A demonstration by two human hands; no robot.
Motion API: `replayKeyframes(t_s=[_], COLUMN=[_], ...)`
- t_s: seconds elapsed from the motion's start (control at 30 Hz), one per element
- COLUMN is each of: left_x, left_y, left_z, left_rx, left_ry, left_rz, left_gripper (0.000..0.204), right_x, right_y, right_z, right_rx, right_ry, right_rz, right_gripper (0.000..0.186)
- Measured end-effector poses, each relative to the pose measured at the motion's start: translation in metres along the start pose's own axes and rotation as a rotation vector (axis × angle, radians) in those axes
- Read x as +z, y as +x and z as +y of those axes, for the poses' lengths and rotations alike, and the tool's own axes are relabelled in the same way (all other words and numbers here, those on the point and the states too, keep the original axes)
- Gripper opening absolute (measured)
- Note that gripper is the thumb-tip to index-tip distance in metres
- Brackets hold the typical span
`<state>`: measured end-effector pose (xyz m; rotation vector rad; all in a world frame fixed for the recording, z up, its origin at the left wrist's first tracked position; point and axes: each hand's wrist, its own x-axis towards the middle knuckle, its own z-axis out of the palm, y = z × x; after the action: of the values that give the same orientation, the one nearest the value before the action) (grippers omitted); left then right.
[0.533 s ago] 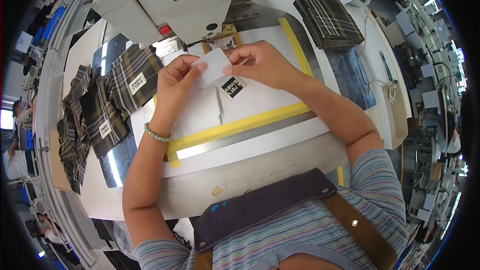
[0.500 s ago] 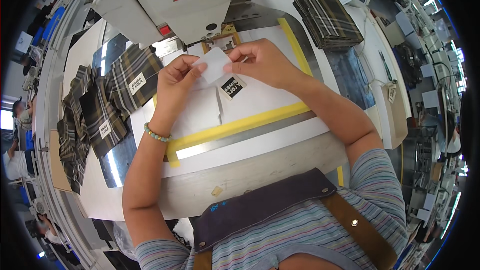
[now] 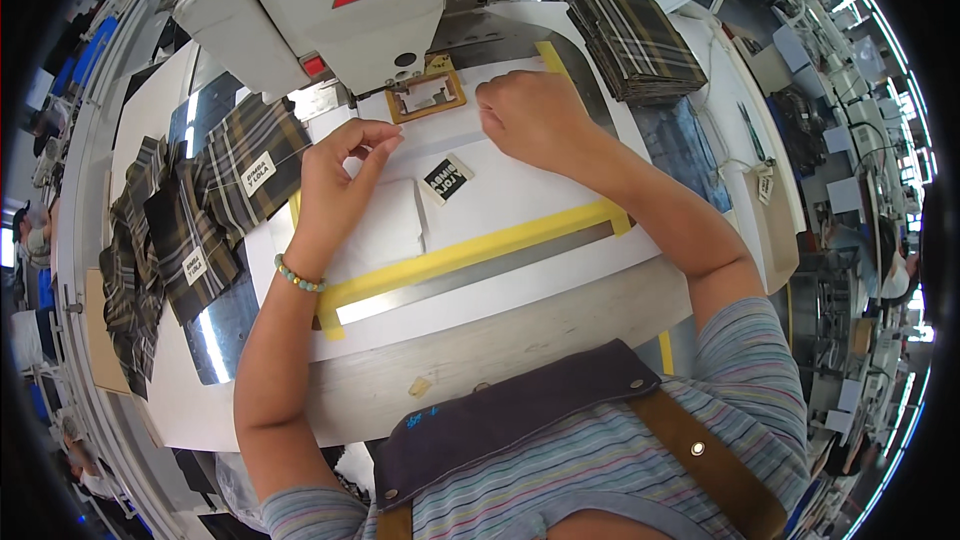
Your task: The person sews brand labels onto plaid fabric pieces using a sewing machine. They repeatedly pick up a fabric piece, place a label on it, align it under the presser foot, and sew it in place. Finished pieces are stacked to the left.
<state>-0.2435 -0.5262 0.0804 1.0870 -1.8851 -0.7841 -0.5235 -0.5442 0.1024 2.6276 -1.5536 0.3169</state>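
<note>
My left hand point(image 3: 342, 168), with a beaded bracelet point(image 3: 300, 275) on the wrist, has its thumb and forefinger pinched over the white work surface point(image 3: 490, 202); anything between the tips is too faint to make out. To its right, my right hand point(image 3: 532, 118) is curled closed beside the brown clamp frame point(image 3: 428, 97) of a sewing machine point(image 3: 345, 15); its fingers hide what it may hold. A black label with a white edge point(image 3: 448, 180) lies on the surface between my forearms. Beside my left wrist rests a stack of white sheets point(image 3: 385, 225).
Dark plaid fabric pieces point(image 3: 190, 210) with white labels lie at the left. A folded plaid stack point(image 3: 640, 45) stands at the back right, with scissors point(image 3: 752, 130) farther right. Yellow tape point(image 3: 470, 255) borders the work surface. The machine head overhangs the back.
The small white square held between both hands no longer shows there. My right hand has moved away from my left and curled closed. The whole view has shifted slightly.
</note>
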Motion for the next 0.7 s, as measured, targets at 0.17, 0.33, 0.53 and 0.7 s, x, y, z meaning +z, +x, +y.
replayKeyframes(t_s=[0.17,0.33,0.53,0.7], left_x=[-0.001,0.0,0.003,0.0], left_y=[0.0,-0.002,-0.003,-0.003], left_z=[0.004,0.007,0.01,0.008], left_rx=[0.031,0.053,0.033,0.04], left_ry=[0.021,0.022,0.027,0.022], left_rz=[-0.028,-0.055,-0.076,-0.067], left_gripper=[0.015,0.014,0.013,0.013], right_x=[-0.018,-0.009,0.008,0.037], right_y=[-0.001,-0.029,-0.04,-0.027], right_z=[0.011,0.054,0.028,-0.014], right_rx=[0.041,-0.207,-0.147,-0.042], right_ry=[0.276,0.116,0.02,0.124], right_rz=[0.033,0.022,0.004,0.017], right_gripper=[0.031,0.042,0.061,0.075])
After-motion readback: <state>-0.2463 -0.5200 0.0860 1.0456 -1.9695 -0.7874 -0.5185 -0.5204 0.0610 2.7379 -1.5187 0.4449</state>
